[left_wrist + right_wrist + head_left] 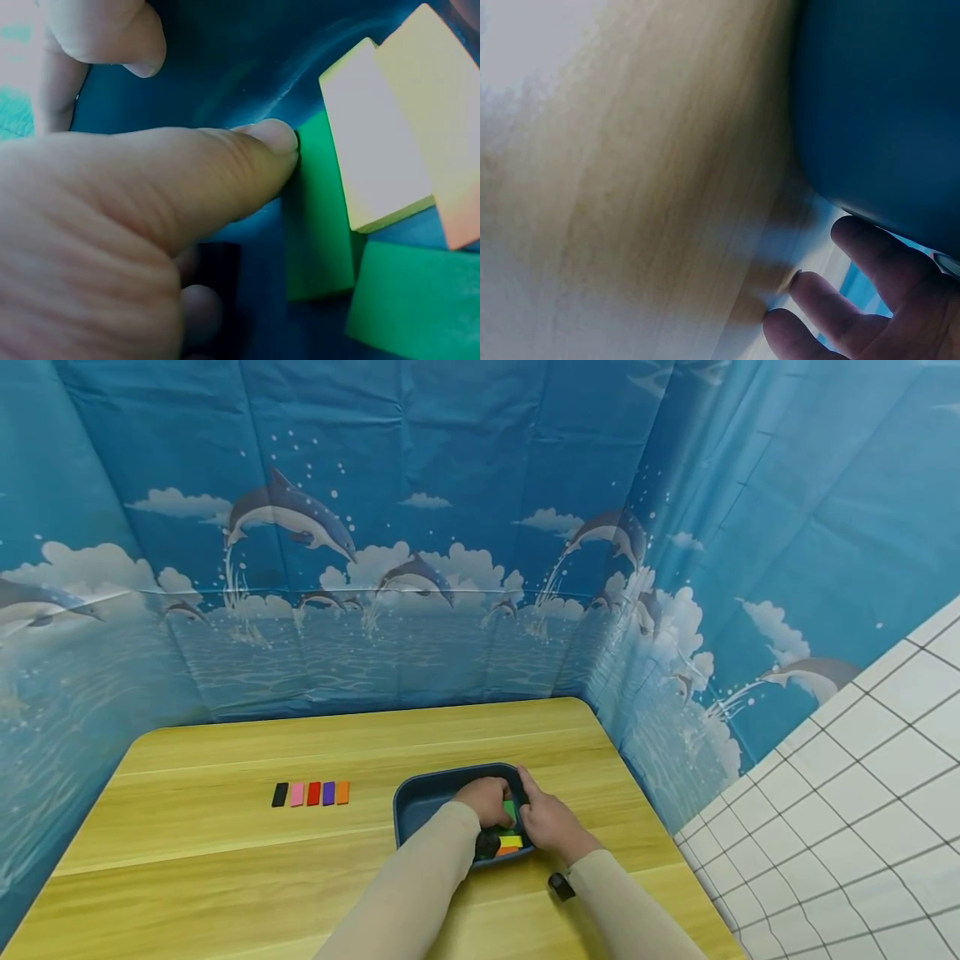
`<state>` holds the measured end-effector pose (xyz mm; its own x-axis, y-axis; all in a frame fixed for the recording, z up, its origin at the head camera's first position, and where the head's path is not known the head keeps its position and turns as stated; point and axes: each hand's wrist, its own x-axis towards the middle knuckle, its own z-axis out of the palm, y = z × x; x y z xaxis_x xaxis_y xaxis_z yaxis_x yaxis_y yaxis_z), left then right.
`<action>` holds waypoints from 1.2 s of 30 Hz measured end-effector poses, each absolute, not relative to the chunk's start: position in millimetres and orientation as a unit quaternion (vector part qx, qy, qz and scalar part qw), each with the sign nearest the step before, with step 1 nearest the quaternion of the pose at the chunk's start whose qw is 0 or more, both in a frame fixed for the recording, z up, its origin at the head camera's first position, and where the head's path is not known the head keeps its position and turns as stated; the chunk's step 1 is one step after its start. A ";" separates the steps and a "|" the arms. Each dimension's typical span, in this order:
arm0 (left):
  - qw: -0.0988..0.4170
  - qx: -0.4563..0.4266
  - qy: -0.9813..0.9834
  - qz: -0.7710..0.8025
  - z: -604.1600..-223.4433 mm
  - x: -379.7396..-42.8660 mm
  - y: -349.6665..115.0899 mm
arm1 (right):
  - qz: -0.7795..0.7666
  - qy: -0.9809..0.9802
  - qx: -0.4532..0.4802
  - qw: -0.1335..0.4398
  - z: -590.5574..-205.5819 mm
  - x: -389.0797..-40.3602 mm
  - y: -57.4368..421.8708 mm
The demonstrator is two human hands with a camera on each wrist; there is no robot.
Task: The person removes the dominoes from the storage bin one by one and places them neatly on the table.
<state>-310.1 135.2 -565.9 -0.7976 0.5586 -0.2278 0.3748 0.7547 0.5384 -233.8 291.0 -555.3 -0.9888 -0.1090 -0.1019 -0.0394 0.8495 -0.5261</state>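
Note:
A dark blue tray (420, 781) with rounded corners stands on the table, several coloured blocks in its right part. My left hand (483, 800) reaches down inside it. In the left wrist view its straight thumb touches the edge of a green block (321, 217), while other fingers curl beside a dark block (229, 281), partly hidden. A yellow block (379, 142) and another green block (420, 296) lie close by. My right hand (555, 821) pinches the tray's right rim, thumb inside. Several of its fingers (877, 255) lie along the outer wall in the right wrist view.
Left of the tray, flat pieces lie in a neat row on the wooden table (225, 877): black (280, 794), pink (297, 794), red (313, 793), purple (328, 792) and orange (342, 792). A dolphin-printed curtain (420, 643) hangs behind the table and along its right side.

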 end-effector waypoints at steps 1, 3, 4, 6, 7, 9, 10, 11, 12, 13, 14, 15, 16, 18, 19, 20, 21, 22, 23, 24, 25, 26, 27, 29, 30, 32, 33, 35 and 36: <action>0.193 0.255 0.916 0.242 -564.1 -308.9 134.9 | -0.270 0.960 -0.040 0.063 -555.3 -233.7 290.9; 0.195 0.257 0.914 0.247 -560.5 -306.5 134.0 | -0.265 0.962 -0.043 0.059 -555.4 -233.7 290.7; 0.196 0.258 0.913 0.249 -558.6 -305.2 133.4 | -0.264 0.962 -0.043 0.058 -555.4 -233.7 290.5; 0.198 0.262 0.909 0.256 -555.2 -303.1 131.9 | -0.263 0.962 -0.041 0.059 -554.8 -233.4 289.9; 0.198 0.264 0.908 0.257 -554.0 -302.3 131.1 | -0.264 0.962 -0.040 0.059 -554.4 -233.6 289.5; 0.195 0.267 0.908 0.258 -552.2 -301.1 129.5 | -0.267 0.961 -0.038 0.059 -553.9 -233.8 288.7; 0.195 0.267 0.907 0.262 -551.9 -300.8 129.0 | -0.268 0.961 -0.037 0.060 -553.8 -234.0 288.5; 0.195 0.266 0.906 0.265 -551.9 -300.5 128.4 | -0.268 0.961 -0.036 0.062 -553.5 -234.1 288.3; 0.196 0.266 0.905 0.268 -551.9 -300.6 127.9 | -0.269 0.961 -0.038 0.059 -553.7 -234.2 288.1; 0.197 0.264 0.904 0.272 -552.2 -300.8 127.7 | -0.269 0.960 -0.039 0.058 -553.6 -234.3 287.9; 0.198 0.263 0.903 0.276 -552.7 -301.2 127.6 | -0.269 0.960 -0.040 0.057 -553.6 -234.4 287.9; 0.200 0.261 0.902 0.282 -553.0 -301.8 127.5 | -0.267 0.961 -0.040 0.057 -553.6 -234.5 287.9; 0.201 0.261 0.899 0.287 -553.2 -302.4 127.5 | -0.267 0.961 -0.041 0.055 -553.4 -234.4 287.9; 0.201 0.264 0.895 0.297 -552.7 -304.2 127.0 | -0.269 0.961 -0.042 0.054 -553.1 -234.1 288.2; 0.199 0.266 0.893 0.303 -552.3 -305.6 126.8 | -0.267 0.961 -0.039 0.057 -553.0 -234.1 288.5; 0.197 0.269 0.890 0.311 -551.8 -307.0 126.4 | -0.267 0.961 -0.037 0.058 -553.1 -234.0 288.5; 0.195 0.271 0.886 0.321 -549.7 -307.9 125.5 | -0.265 0.962 -0.036 0.059 -553.1 -233.6 288.8; 0.194 0.273 0.882 0.330 -546.9 -309.3 123.3 | -0.266 0.961 -0.037 0.059 -552.6 -233.4 287.8; 0.193 0.273 0.878 0.341 -542.9 -310.4 120.7 | -0.265 0.962 -0.037 0.061 -552.4 -233.6 287.2; 0.193 0.273 0.874 0.353 -537.9 -311.3 117.6 | -0.261 0.963 -0.034 0.062 -552.4 -233.9 286.5; 0.187 0.274 0.871 0.363 -532.7 -312.0 114.3 | -0.258 0.964 -0.032 0.064 -552.7 -234.5 286.1; 0.183 0.275 0.866 0.375 -526.1 -312.4 110.5 | -0.255 0.964 -0.031 0.064 -552.7 -235.0 285.7; 0.180 0.275 0.863 0.384 -519.1 -312.6 106.2 | -0.252 0.965 -0.030 0.064 -553.1 -235.6 285.8; 0.173 0.277 0.855 0.403 -505.5 -313.4 96.5 | -0.245 0.967 -0.025 0.063 -553.8 -237.1 286.1; 0.170 0.278 0.851 0.413 -499.2 -313.8 91.0 | -0.242 0.968 -0.021 0.062 -554.2 -237.8 286.3; 0.166 0.278 0.843 0.429 -488.2 -313.9 77.5 | -0.237 0.970 -0.019 0.059 -555.7 -237.9 286.3; 0.164 0.276 0.840 0.438 -483.3 -313.9 69.6 | -0.234 0.970 -0.018 0.059 -555.8 -237.9 286.1; 0.159 0.271 0.834 0.454 -472.9 -313.2 51.7 | -0.229 0.972 -0.016 0.058 -555.7 -238.3 285.8; 0.155 0.267 0.832 0.460 -468.5 -312.9 41.7 | -0.228 0.972 -0.018 0.054 -555.2 -238.4 285.6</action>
